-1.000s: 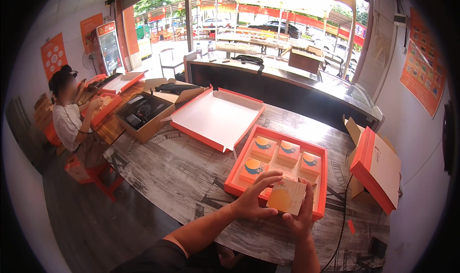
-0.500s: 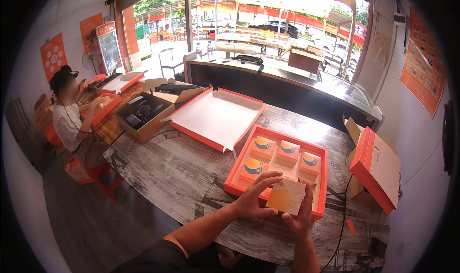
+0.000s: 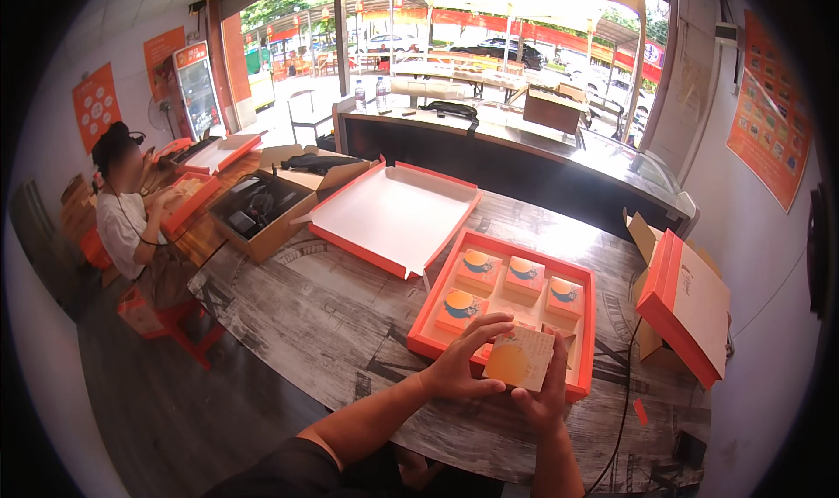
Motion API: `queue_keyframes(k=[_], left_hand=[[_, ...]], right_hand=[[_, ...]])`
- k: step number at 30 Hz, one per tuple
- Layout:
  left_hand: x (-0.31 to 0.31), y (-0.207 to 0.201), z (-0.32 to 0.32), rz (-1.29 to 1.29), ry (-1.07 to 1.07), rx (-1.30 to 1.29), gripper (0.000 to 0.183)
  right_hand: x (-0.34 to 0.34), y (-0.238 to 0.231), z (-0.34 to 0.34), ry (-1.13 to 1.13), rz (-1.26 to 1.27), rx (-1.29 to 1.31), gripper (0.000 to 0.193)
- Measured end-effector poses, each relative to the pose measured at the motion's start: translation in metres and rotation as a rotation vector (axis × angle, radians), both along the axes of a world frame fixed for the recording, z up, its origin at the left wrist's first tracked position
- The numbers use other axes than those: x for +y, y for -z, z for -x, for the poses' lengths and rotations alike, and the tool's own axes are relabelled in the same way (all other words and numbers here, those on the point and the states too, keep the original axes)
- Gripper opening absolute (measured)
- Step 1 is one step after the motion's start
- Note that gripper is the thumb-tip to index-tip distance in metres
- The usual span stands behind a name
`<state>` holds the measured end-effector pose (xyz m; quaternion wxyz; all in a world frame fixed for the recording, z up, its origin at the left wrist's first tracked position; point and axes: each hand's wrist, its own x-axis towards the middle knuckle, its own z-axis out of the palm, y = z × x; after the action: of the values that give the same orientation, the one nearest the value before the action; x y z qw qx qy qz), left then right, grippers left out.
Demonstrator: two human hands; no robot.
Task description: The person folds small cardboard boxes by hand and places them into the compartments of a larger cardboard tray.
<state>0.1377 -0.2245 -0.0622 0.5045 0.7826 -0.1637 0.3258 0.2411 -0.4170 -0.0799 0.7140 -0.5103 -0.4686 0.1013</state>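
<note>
Between my two hands is a small square box [image 3: 522, 358], cream with a yellow-orange round print on its face. My left hand [image 3: 456, 365] grips its left side, thumb at the lower edge and fingers over the top. On its right side the fingers and thumb of my right hand [image 3: 547, 398] are closed. The held box is over the near part of an orange-rimmed gift box [image 3: 589, 314]. Inside that, several small printed boxes [image 3: 462, 307] sit in compartments. My hands and the held box partly hide the near compartments.
A shallow orange lid [image 3: 398, 214] lies white side up beyond the gift box. To its left stands an open carton [image 3: 262, 223] with black items. Another orange box [image 3: 686, 301] leans on a carton at right, near a dark cable [image 3: 624, 411]. A seated person [image 3: 127, 214] works at far left.
My hands keep the same hold on the small box, with hardly any movement. The seated person's hands have shifted slightly over an orange box.
</note>
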Motion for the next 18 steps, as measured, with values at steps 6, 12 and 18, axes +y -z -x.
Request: queue_keyframes(k=[6,12,18], left_hand=[[-0.0001,0.0,0.0006,-0.013,-0.007,0.006,0.089],[0.0002,-0.0004,0.0005,-0.012,0.003,-0.002,0.089],[-0.0005,0.0001,0.0002,0.012,0.012,0.009,0.088]], right_hand=[[-0.0002,-0.0036,0.0013,-0.036,0.023,0.016,0.116],[0.0002,-0.0066,0.0027,-0.003,0.024,-0.014,0.115],[0.0007,-0.0089,0.0035,-0.01,0.03,-0.013,0.114]])
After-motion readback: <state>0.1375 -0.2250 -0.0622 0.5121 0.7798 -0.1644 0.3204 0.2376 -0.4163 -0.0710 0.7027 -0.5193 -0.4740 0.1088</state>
